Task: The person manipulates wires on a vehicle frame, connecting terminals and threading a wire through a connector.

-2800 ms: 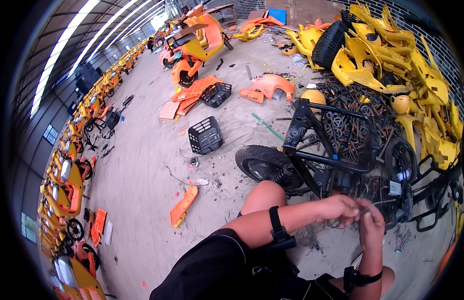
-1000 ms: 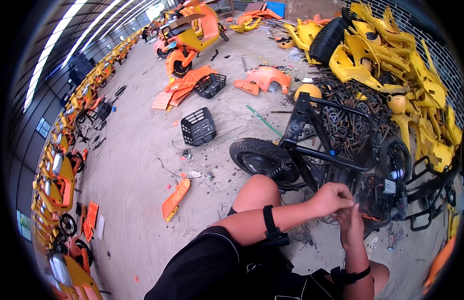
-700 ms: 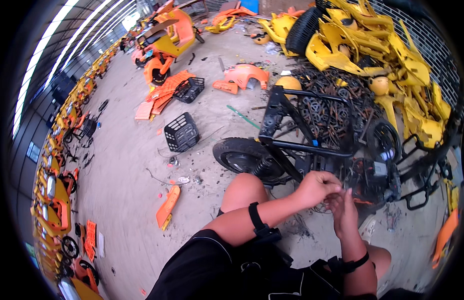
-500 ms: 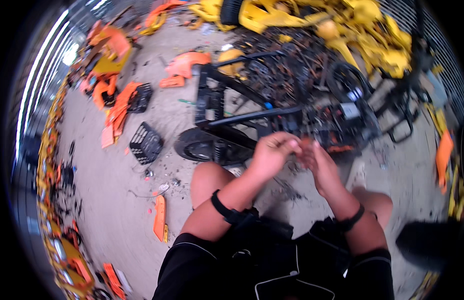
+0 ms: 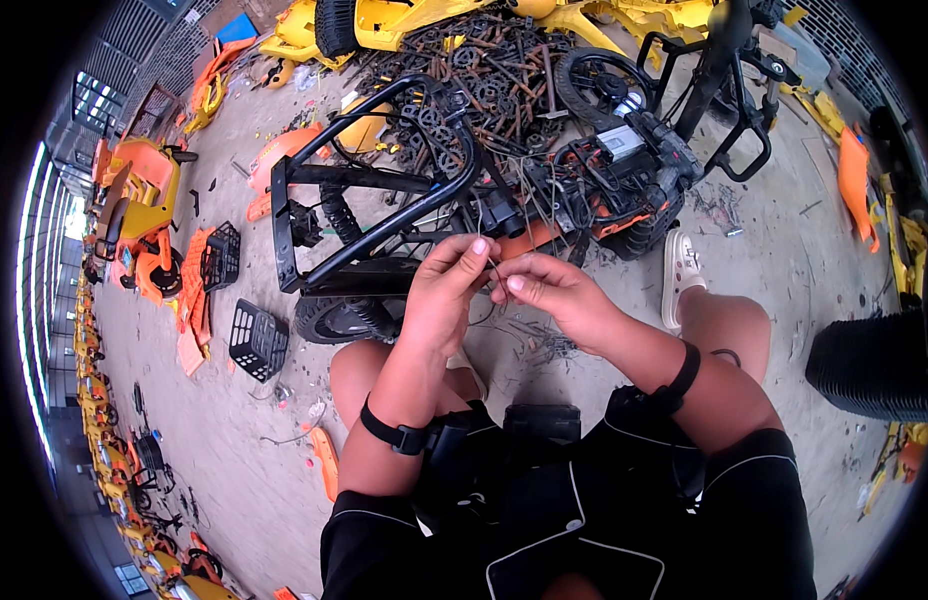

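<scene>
Close together above the floor, my left hand [image 5: 446, 292] and my right hand [image 5: 556, 294] are both closed in a pinch. Between their fingertips runs a thin dark wire [image 5: 498, 271], gripped from both sides. Just beyond is a partly stripped vehicle with a black tubular frame [image 5: 369, 237]. Its exposed engine-like unit [image 5: 620, 160], with loose cables and orange parts, lies to the right of the frame. A black wheel [image 5: 336, 318] sits under the frame's left side.
Behind the frame rises a heap of dark sprockets and rods [image 5: 484, 75], with yellow body panels [image 5: 404, 22] past it. A black plastic basket [image 5: 259, 340] and orange panels [image 5: 194, 300] lie to the left. A black ribbed object [image 5: 869, 368] stands at the right.
The view has swung, so the frame and basket appear farther left. My hands, blurred before, also appear farther left and now show a thin wire pinched between them.
</scene>
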`<control>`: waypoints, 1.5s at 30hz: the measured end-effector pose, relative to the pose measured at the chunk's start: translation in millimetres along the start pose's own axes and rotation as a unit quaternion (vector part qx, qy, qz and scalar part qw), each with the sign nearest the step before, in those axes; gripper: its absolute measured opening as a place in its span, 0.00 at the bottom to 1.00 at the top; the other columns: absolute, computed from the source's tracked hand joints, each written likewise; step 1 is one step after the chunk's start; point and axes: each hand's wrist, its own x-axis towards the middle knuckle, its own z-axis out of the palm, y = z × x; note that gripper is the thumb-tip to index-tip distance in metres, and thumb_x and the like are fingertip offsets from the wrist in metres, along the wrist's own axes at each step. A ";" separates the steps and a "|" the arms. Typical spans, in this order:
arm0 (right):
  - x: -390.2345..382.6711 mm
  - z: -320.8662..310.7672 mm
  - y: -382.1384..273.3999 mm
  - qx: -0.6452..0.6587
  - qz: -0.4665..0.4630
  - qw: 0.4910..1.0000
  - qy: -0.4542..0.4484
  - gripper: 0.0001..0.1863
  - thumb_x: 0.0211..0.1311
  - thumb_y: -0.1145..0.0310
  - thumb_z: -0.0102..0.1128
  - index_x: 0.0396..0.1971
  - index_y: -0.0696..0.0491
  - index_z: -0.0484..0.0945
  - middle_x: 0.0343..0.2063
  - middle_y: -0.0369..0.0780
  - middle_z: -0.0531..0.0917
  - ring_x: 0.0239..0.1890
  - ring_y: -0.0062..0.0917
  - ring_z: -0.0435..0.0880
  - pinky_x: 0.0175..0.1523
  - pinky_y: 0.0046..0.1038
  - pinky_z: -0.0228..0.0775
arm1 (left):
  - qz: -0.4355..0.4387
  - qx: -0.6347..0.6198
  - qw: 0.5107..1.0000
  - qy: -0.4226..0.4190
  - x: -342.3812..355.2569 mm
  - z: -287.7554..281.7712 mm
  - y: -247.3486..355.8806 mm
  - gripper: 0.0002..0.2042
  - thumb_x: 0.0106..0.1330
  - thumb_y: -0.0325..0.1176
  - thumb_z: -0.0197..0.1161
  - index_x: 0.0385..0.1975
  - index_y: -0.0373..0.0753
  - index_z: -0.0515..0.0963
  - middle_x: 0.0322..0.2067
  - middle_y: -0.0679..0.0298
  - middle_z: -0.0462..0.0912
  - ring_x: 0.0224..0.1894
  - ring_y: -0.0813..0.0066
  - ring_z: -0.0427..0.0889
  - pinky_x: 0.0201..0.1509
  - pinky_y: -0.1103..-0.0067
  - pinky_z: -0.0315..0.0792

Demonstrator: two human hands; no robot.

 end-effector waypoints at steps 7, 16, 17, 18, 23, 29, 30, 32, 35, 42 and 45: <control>-0.5 0.2 4.4 -0.056 -0.015 0.997 0.043 0.13 0.70 0.68 0.58 0.47 0.61 0.77 0.37 0.39 0.84 0.41 0.20 0.82 0.49 0.23 0.74 | 0.006 0.015 0.999 -0.029 2.0 1.6 -5.5 0.10 0.69 0.36 0.63 0.41 0.36 0.80 0.39 0.64 0.82 0.43 0.77 0.78 0.49 0.77 0.72; -1.5 -2.1 -10.2 -0.336 -0.170 0.909 0.180 0.07 0.61 0.69 0.67 0.35 0.56 0.83 0.30 0.39 0.83 0.32 0.24 0.83 0.36 0.27 0.73 | 0.104 0.169 0.980 0.022 -2.4 16.1 -4.3 0.10 0.70 0.34 0.62 0.41 0.33 0.80 0.35 0.64 0.83 0.38 0.77 0.80 0.46 0.79 0.74; -1.2 -2.1 -11.6 -0.344 -0.180 0.904 0.179 0.07 0.59 0.70 0.67 0.34 0.56 0.83 0.30 0.39 0.83 0.32 0.27 0.82 0.37 0.28 0.73 | 0.095 0.159 0.982 0.018 -3.1 15.8 -4.6 0.10 0.71 0.34 0.61 0.40 0.33 0.80 0.35 0.63 0.83 0.37 0.77 0.80 0.45 0.79 0.75; -1.1 -1.9 -13.6 -0.353 -0.190 0.898 0.180 0.06 0.58 0.71 0.68 0.33 0.56 0.83 0.29 0.39 0.83 0.32 0.29 0.82 0.37 0.28 0.73 | 0.087 0.150 0.985 0.013 -3.3 16.3 -4.6 0.10 0.71 0.35 0.60 0.40 0.32 0.80 0.35 0.62 0.83 0.37 0.76 0.80 0.44 0.79 0.75; 1.0 -5.5 -12.1 -0.391 -0.270 0.860 0.188 0.06 0.58 0.72 0.68 0.34 0.56 0.83 0.31 0.37 0.83 0.31 0.24 0.80 0.33 0.24 0.71 | 0.046 0.144 0.988 -0.011 -5.0 18.8 -4.6 0.10 0.71 0.31 0.60 0.45 0.31 0.80 0.34 0.65 0.83 0.33 0.80 0.79 0.41 0.83 0.74; 6.6 -4.6 -13.4 -0.361 -0.226 0.879 0.216 0.05 0.56 0.72 0.69 0.30 0.55 0.83 0.28 0.38 0.83 0.33 0.32 0.81 0.39 0.30 0.73 | 0.097 0.263 0.960 -0.022 -7.3 15.7 -6.0 0.12 0.70 0.29 0.61 0.49 0.30 0.79 0.36 0.62 0.83 0.34 0.79 0.80 0.41 0.82 0.75; 6.8 -5.0 -13.2 -0.361 -0.221 0.880 0.216 0.05 0.56 0.72 0.68 0.30 0.55 0.83 0.28 0.38 0.83 0.33 0.30 0.82 0.39 0.29 0.73 | 0.121 0.304 0.945 -0.024 -7.9 15.4 -7.7 0.13 0.69 0.28 0.61 0.49 0.30 0.79 0.36 0.61 0.83 0.35 0.78 0.80 0.42 0.81 0.75; 6.6 -4.2 -13.3 -0.333 -0.192 0.898 0.213 0.05 0.58 0.71 0.68 0.31 0.57 0.83 0.28 0.38 0.83 0.32 0.26 0.82 0.38 0.26 0.73 | 0.185 0.384 0.904 -0.023 -11.0 19.2 -6.9 0.13 0.68 0.28 0.63 0.49 0.30 0.79 0.37 0.57 0.82 0.36 0.73 0.81 0.43 0.79 0.75; 7.0 -2.4 -9.5 -0.227 -0.136 0.945 0.195 0.07 0.62 0.70 0.66 0.33 0.58 0.83 0.28 0.37 0.84 0.31 0.18 0.81 0.38 0.22 0.72 | 0.247 0.493 0.834 -0.010 -12.1 19.1 -6.3 0.12 0.66 0.29 0.64 0.47 0.31 0.80 0.39 0.52 0.82 0.38 0.57 0.83 0.45 0.73 0.76; 9.2 -6.9 -11.4 -0.192 -0.071 0.973 0.109 0.08 0.66 0.70 0.63 0.37 0.60 0.82 0.32 0.34 0.83 0.37 0.13 0.77 0.43 0.19 0.70 | 0.292 0.625 0.724 0.007 -14.4 18.8 -7.5 0.12 0.64 0.29 0.62 0.45 0.32 0.80 0.39 0.53 0.81 0.37 0.51 0.81 0.43 0.66 0.75; 11.3 -7.8 -9.9 -0.160 -0.065 0.980 0.096 0.10 0.68 0.66 0.61 0.37 0.59 0.82 0.30 0.33 0.81 0.34 0.13 0.76 0.40 0.18 0.69 | 0.322 0.653 0.686 0.003 -14.1 17.7 -9.7 0.13 0.64 0.29 0.61 0.46 0.33 0.80 0.39 0.53 0.81 0.36 0.53 0.80 0.42 0.65 0.74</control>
